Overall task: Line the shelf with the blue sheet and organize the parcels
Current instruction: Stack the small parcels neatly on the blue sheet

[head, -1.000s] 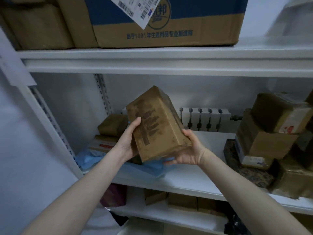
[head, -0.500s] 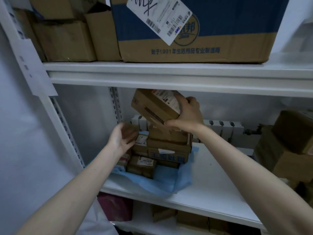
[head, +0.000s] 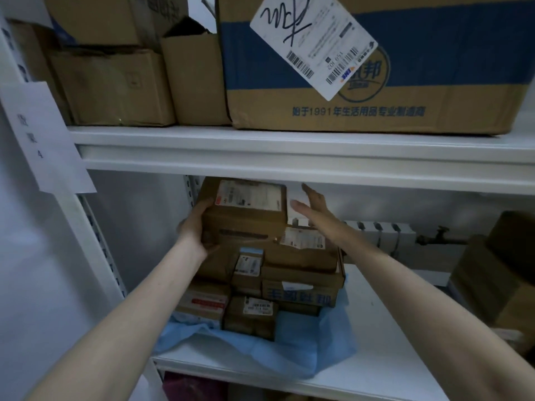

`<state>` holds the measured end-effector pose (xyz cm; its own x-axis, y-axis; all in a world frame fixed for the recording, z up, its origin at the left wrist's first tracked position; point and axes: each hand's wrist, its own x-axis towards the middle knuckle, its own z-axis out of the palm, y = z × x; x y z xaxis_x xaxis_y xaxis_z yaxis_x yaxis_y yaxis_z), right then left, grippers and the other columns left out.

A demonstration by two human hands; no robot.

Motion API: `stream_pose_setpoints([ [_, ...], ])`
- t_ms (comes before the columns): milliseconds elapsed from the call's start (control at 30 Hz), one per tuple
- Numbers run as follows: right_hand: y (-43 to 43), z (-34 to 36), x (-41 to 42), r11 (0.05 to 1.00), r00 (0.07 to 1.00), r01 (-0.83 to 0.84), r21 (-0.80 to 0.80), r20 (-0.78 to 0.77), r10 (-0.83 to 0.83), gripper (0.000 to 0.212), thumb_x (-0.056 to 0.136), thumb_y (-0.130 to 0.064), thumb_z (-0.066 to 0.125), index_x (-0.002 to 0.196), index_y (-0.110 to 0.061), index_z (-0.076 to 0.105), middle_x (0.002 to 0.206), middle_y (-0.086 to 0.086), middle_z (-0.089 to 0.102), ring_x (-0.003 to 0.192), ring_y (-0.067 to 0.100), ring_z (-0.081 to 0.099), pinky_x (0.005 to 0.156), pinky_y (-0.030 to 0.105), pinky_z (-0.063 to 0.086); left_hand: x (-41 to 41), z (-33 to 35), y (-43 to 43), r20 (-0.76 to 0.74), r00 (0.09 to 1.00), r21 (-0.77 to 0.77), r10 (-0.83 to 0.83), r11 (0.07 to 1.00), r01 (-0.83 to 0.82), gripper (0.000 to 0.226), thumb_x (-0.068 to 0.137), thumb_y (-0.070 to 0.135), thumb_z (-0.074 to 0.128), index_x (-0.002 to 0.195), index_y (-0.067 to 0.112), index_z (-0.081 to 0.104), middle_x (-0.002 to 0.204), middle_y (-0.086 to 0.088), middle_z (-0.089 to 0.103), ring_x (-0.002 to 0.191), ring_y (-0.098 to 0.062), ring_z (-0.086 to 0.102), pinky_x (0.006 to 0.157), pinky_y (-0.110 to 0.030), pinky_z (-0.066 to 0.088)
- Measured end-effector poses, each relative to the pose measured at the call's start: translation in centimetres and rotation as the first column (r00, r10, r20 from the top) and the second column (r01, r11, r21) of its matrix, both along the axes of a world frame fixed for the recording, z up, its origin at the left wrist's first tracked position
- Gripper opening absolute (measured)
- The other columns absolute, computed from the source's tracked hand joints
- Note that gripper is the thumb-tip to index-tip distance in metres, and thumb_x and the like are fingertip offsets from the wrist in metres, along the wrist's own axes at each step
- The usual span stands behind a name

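A brown labelled parcel sits on top of a stack of parcels at the left end of the white shelf. The stack stands on a crumpled blue sheet. My left hand grips the top parcel's left side, thumb on its front. Just right of that parcel my right hand hovers with straight fingers and holds nothing.
The shelf above carries large cardboard boxes. More brown parcels pile up at the right end of the shelf. A white radiator runs behind. A paper sign hangs on the left upright.
The parcel has gone from both hands in front of the shelf onto the top of the stack. My right hand has let go of it; my left hand has come onto its left side.
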<state>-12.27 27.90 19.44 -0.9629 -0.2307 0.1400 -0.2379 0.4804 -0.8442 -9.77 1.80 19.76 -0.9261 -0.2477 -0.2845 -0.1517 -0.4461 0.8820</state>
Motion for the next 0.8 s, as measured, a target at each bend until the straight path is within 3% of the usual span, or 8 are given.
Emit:
stream_pose_setpoints([
  [67,1.0,-1.7,-1.4,0.951,0.997,0.077,0.298,-0.012,-0.077,0.096,0.083,-0.050,0.068,0.154,-0.020,0.011,0.159,0.004,0.010,0.145,0.027,0.017,0.115,0.043,0.025,-0.4,0.0,-0.7,-0.001,1.000,0.046,0.023,0.999,-0.023,0.073,0.059,0.055,0.077,0.123,0.025,0.059,0.114,-0.007,0.066,0.102,-0.031,0.062,0.070,-0.043,0.056],
  [167,1.4,-3.9,-3.1,0.675,0.995,-0.039,0.737,0.087,-0.038,0.123,0.068,-0.049,0.081,0.154,-0.021,-0.002,0.162,0.005,-0.001,0.149,0.028,0.000,0.118,0.053,0.014,-0.7,0.0,-1.1,0.004,1.000,0.092,-0.026,0.995,0.025,0.065,0.070,0.057,0.071,0.126,0.028,0.056,0.117,-0.006,0.061,0.109,-0.030,0.056,0.086,-0.048,0.051],
  [267,1.5,-4.5,-4.3,0.571,0.981,-0.117,0.813,0.184,-0.061,0.132,0.063,-0.047,0.083,0.153,-0.024,-0.011,0.162,0.009,-0.004,0.148,0.031,-0.005,0.117,0.058,0.011,-1.2,-0.2,-1.3,0.040,0.997,0.134,-0.069,0.989,0.064,0.061,0.072,0.057,0.071,0.124,0.028,0.057,0.115,-0.006,0.061,0.109,-0.030,0.055,0.098,-0.052,0.045],
  [367,1.8,-5.2,-4.9,0.532,0.987,-0.080,0.843,0.142,-0.077,0.128,0.061,-0.045,0.084,0.154,-0.023,0.000,0.159,0.011,0.006,0.146,0.035,0.008,0.114,0.057,0.021,-1.3,-0.3,-1.5,0.033,0.996,0.141,-0.087,0.987,0.082,0.061,0.071,0.059,0.071,0.122,0.027,0.060,0.117,-0.007,0.063,0.109,-0.031,0.057,0.097,-0.051,0.046],
  [467,2.2,-5.2,-4.7,0.618,0.993,0.021,0.786,0.055,-0.103,0.123,0.055,-0.045,0.084,0.152,-0.022,0.012,0.149,0.011,0.020,0.139,0.034,0.020,0.109,0.052,0.031,-1.6,-0.3,-1.7,0.034,0.997,0.174,-0.063,0.983,0.056,0.068,0.068,0.062,0.071,0.127,0.029,0.058,0.127,-0.006,0.061,0.116,-0.032,0.054,0.100,-0.052,0.043],
  [567,3.6,-4.5,-4.1,0.784,0.954,0.270,0.559,-0.044,-0.296,0.114,0.053,-0.044,0.085,0.146,-0.019,0.025,0.134,0.010,0.032,0.127,0.033,0.033,0.097,0.043,0.044,-1.7,0.0,-0.8,0.028,0.997,0.148,-0.065,0.987,0.060,0.058,0.077,0.061,0.064,0.126,0.029,0.058,0.128,-0.003,0.059,0.113,-0.028,0.054,0.097,-0.047,0.044],
  [700,6.7,-3.5,-3.1,0.824,0.820,0.520,0.224,0.140,-0.555,0.116,0.033,-0.058,0.085,0.133,-0.014,0.043,0.126,0.012,0.051,0.113,0.031,0.051,0.089,0.039,0.052,-1.2,-0.4,3.7,0.022,0.989,0.003,-0.149,0.989,0.149,0.032,0.094,0.039,0.056,0.121,0.023,0.056,0.112,-0.001,0.060,0.085,-0.017,0.057,0.068,-0.030,0.053],
  [800,9.9,-5.2,-3.2,0.814,0.779,0.576,0.077,0.248,-0.575,0.125,0.012,-0.060,0.082,0.122,-0.010,0.052,0.114,0.010,0.063,0.101,0.029,0.061,0.084,0.041,0.056,-1.4,-2.0,7.4,0.060,0.971,0.011,-0.232,0.973,0.232,0.053,0.077,0.056,0.069,0.119,0.024,0.062,0.114,-0.006,0.066,0.095,-0.022,0.063,0.087,-0.037,0.053],
])
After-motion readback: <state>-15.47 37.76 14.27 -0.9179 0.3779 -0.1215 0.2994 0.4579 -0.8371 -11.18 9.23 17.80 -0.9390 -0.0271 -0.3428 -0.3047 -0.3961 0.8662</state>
